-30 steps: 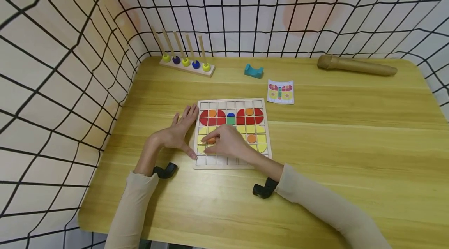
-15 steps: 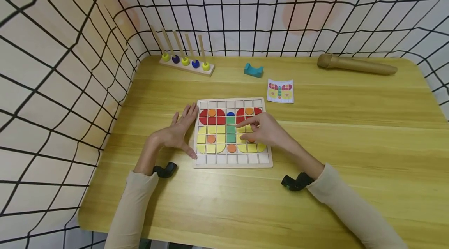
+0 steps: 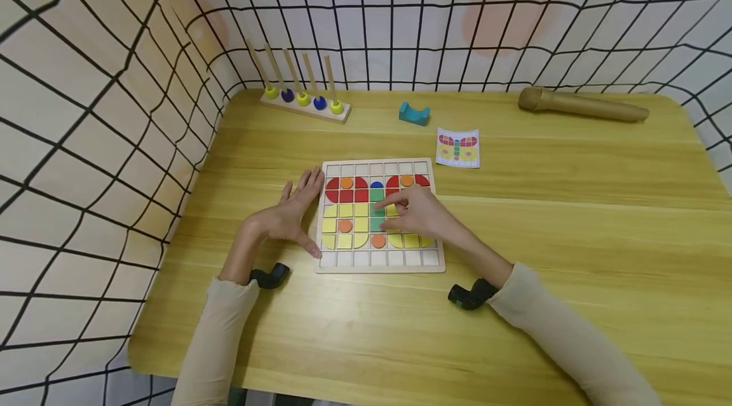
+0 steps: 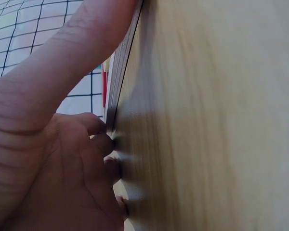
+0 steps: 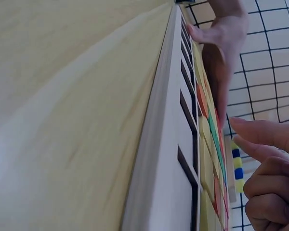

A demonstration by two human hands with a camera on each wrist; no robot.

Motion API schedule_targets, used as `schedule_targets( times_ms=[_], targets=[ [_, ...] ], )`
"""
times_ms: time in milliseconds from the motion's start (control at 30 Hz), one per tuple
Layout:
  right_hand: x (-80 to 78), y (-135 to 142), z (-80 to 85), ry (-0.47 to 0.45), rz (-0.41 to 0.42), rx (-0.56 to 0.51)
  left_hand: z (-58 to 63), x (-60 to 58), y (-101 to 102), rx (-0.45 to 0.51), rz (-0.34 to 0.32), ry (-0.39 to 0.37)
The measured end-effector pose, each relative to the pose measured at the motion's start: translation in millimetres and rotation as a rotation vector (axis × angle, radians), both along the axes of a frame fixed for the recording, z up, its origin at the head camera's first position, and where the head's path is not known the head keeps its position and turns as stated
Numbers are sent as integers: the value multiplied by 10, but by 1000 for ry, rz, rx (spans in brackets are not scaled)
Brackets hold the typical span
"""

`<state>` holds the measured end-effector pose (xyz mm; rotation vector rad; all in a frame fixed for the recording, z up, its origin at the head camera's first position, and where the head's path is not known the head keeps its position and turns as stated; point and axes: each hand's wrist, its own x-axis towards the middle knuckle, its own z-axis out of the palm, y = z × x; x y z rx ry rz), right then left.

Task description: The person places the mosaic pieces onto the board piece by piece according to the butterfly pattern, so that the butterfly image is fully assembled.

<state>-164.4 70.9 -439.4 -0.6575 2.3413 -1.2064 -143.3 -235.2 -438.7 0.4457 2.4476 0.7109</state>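
A wooden grid board (image 3: 380, 270) holds red, yellow, green, orange and blue tiles laid out as a butterfly. My left hand (image 3: 286, 218) lies along its left side with fingers spread, fingertips at the upper edge and thumb by the lower left corner. In the left wrist view, the thumb and fingers meet the board's edge (image 4: 119, 82). Over the middle green tiles (image 3: 377, 194) is my right hand (image 3: 422, 212), index finger and thumb extended and apart, other fingers curled in. Nothing shows between them in the right wrist view. That hand hides part of the right yellow wing.
Behind the board lies a card (image 3: 457, 148) printed with a butterfly. A teal curved block (image 3: 414, 114), a peg stand (image 3: 309, 107) with yellow and blue beads, and a brown wooden stick (image 3: 583, 105) sit along the back. Black netting (image 3: 391, 25) surrounds the table.
My right hand has moved from the left yellow wing to the right, uncovering the green column, then slightly back left over it. The left hand stays put.
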Motion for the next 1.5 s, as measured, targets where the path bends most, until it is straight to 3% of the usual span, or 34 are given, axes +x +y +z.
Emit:
schedule_targets(
  times_ms=[467, 633, 1067, 1333, 1500],
  targets=[
    [-65, -663, 0, -12, 24, 1, 6, -5, -4, 13, -6, -9],
    [-100, -806, -44, -33, -16, 47, 18, -2, 7, 13, -21, -4],
    [-156, -869, -54, -5, 9, 66, 18, -2, -2, 25, -17, -2],
    [-181, -875, -51, -33, 23, 74, 19, -8, -2, 20, -19, -2],
    [-205, -829, -43, -55, 32, 17, 9, -10, -4, 19, -22, -3]
  ],
)
